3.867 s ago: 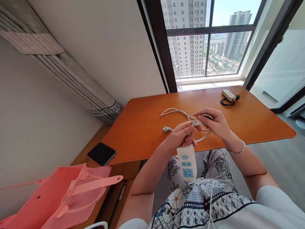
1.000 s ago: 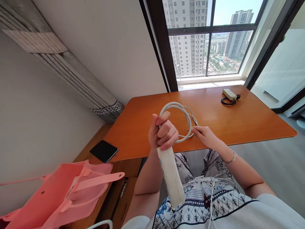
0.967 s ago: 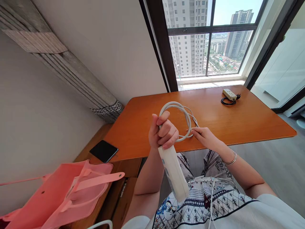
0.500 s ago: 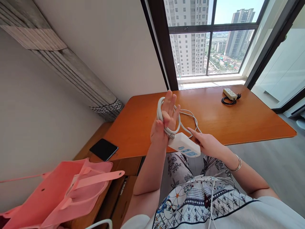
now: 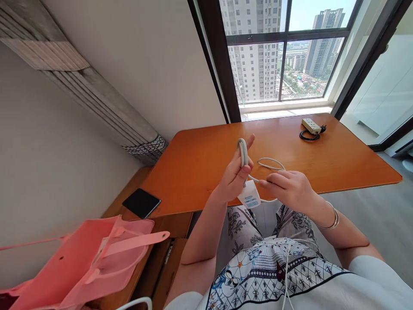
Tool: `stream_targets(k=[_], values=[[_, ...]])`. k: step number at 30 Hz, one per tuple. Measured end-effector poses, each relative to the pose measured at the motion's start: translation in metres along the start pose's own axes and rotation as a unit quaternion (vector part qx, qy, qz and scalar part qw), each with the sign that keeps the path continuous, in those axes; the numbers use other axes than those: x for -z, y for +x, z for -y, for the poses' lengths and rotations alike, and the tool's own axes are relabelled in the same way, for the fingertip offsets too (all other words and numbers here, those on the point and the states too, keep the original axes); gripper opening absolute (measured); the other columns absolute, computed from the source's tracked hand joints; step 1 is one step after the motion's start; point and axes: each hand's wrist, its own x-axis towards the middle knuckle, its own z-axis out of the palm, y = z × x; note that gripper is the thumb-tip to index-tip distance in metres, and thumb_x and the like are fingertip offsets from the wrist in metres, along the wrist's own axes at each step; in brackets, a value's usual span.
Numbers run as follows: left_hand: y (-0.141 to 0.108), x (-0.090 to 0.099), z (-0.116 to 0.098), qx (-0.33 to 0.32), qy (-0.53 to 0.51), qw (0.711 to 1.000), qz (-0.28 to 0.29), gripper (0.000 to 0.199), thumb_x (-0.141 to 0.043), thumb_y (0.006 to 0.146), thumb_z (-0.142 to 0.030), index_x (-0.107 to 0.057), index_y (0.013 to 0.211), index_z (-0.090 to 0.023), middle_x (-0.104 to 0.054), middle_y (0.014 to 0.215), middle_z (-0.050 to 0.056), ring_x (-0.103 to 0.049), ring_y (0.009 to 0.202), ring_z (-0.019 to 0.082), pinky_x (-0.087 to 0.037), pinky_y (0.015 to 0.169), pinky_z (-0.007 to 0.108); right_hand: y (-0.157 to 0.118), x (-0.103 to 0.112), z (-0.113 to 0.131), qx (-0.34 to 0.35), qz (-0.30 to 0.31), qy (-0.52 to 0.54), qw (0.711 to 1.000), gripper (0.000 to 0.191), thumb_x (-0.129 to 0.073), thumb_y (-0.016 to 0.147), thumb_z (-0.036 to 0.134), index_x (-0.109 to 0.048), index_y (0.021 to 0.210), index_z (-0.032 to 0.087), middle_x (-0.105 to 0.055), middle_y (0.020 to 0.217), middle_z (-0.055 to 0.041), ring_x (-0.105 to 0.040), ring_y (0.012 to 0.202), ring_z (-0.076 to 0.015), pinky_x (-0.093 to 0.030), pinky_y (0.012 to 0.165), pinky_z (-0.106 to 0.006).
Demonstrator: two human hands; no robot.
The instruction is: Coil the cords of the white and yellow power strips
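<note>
Loops of white cable (image 5: 243, 153) are wound around my left hand (image 5: 235, 174), whose thumb rests against them. Just below that hand hangs a white power strip (image 5: 249, 194) with its socket face turned toward me. My right hand (image 5: 288, 187), to the right of the strip, pinches the cable between thumb and fingers. A loose loop of the same cable (image 5: 271, 159) lies over the table behind my right hand.
The orange-brown wooden table (image 5: 200, 159) bears a second power strip (image 5: 311, 125) with a coiled black cord at the back right. A black tablet (image 5: 141, 203) lies at the left corner. Nearer on the left is an open pink bag (image 5: 87, 254).
My left hand has turned and moved right, with the cable loops now seen edge-on. The strip has swung round below it. My right hand has moved slightly right and now pinches the cable.
</note>
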Motion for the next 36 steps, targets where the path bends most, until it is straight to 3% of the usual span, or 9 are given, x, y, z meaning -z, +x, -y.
stream_targets(k=[4,8,10,13,15,17,24,29,36], values=[[0.004,-0.005,-0.003,0.038,-0.091,0.994,0.044,0.036,-0.047,0.098,-0.048,-0.061,0.086,-0.018,-0.042,0.156,0.013,-0.038,0.145,0.033,-0.029,0.118,0.054,0.021,0.01,0.004,0.054,-0.014,0.0,0.998,0.026,-0.054,0.096,0.014,-0.061,0.072,0.019,-0.054,0.064,0.0028,-0.041,0.059,-0.0101,-0.027,0.055,-0.027],[0.002,-0.011,-0.005,0.114,-0.211,0.969,0.066,0.035,-0.051,0.096,-0.047,-0.062,0.084,-0.016,-0.045,0.154,0.013,-0.05,0.136,0.033,-0.035,0.114,0.05,0.031,0.011,0.007,0.092,-0.028,0.001,0.995,0.03,-0.053,0.094,0.012,-0.055,0.066,0.019,-0.051,0.06,0.0039,-0.038,0.056,-0.0102,-0.027,0.055,-0.028],[-0.001,-0.013,-0.004,0.173,-0.268,0.944,0.079,0.036,-0.053,0.095,-0.049,-0.062,0.085,-0.016,-0.058,0.14,0.014,-0.062,0.12,0.029,-0.045,0.105,0.043,0.032,0.011,0.002,0.088,-0.028,-0.001,0.996,0.028,-0.051,0.096,0.013,-0.059,0.07,0.02,-0.056,0.066,0.0036,-0.043,0.059,-0.009,-0.029,0.056,-0.027],[-0.007,-0.015,-0.002,0.269,-0.344,0.887,0.148,0.043,-0.054,0.092,-0.057,-0.061,0.093,-0.015,-0.074,0.089,0.01,-0.072,0.078,0.021,-0.056,0.072,0.031,0.029,0.012,-0.01,0.008,-0.001,0.001,1.0,0.017,-0.052,0.099,0.026,-0.068,0.093,0.022,-0.065,0.089,-0.0007,-0.051,0.065,-0.0078,-0.033,0.058,-0.025],[-0.009,-0.017,-0.002,0.314,-0.386,0.843,0.205,0.049,-0.052,0.091,-0.063,-0.058,0.098,-0.015,-0.07,0.068,0.004,-0.067,0.053,0.018,-0.05,0.05,0.026,0.028,0.013,-0.02,-0.046,0.037,0.028,0.998,0.028,-0.058,0.096,0.042,-0.068,0.112,0.021,-0.066,0.104,-0.0058,-0.054,0.067,-0.0088,-0.035,0.058,-0.025],[-0.01,-0.018,-0.003,0.34,-0.401,0.816,0.238,0.052,-0.053,0.09,-0.064,-0.056,0.1,-0.014,-0.07,0.069,0.005,-0.061,0.042,0.015,-0.043,0.04,0.023,0.029,0.013,-0.028,-0.067,0.086,0.084,0.991,0.042,-0.065,0.089,0.053,-0.067,0.116,0.021,-0.066,0.106,-0.0073,-0.057,0.069,-0.0108,-0.037,0.059,-0.025],[-0.008,-0.023,-0.003,0.419,-0.362,0.799,0.235,0.051,-0.06,0.085,-0.065,-0.052,0.077,-0.015,-0.059,0.056,0.0,-0.054,0.038,0.011,-0.042,0.04,0.023,0.036,0.013,-0.047,-0.065,0.237,0.179,0.953,0.036,-0.077,0.079,0.048,-0.074,0.101,0.02,-0.07,0.094,-0.007,-0.062,0.085,-0.0209,-0.043,0.074,-0.031],[-0.008,-0.024,-0.002,0.41,-0.342,0.821,0.201,0.044,-0.057,0.089,-0.062,-0.049,0.091,-0.018,-0.05,0.055,-0.009,-0.03,0.034,0.003,-0.048,0.046,0.024,0.035,0.011,-0.057,-0.085,0.269,0.221,0.934,0.024,-0.072,0.085,0.036,-0.071,0.103,0.02,-0.072,0.103,-0.0079,-0.064,0.094,-0.0224,-0.044,0.082,-0.034],[-0.01,-0.021,0.003,0.381,-0.363,0.785,0.326,0.052,-0.055,0.085,-0.07,-0.047,0.084,-0.019,-0.039,0.048,-0.01,-0.027,0.036,0.004,-0.047,0.045,0.026,0.038,0.012,-0.054,-0.146,0.353,0.248,0.89,0.023,-0.075,0.078,0.041,-0.068,0.083,0.02,-0.069,0.074,0.0013,-0.054,0.061,-0.0119,-0.031,0.059,-0.025]])
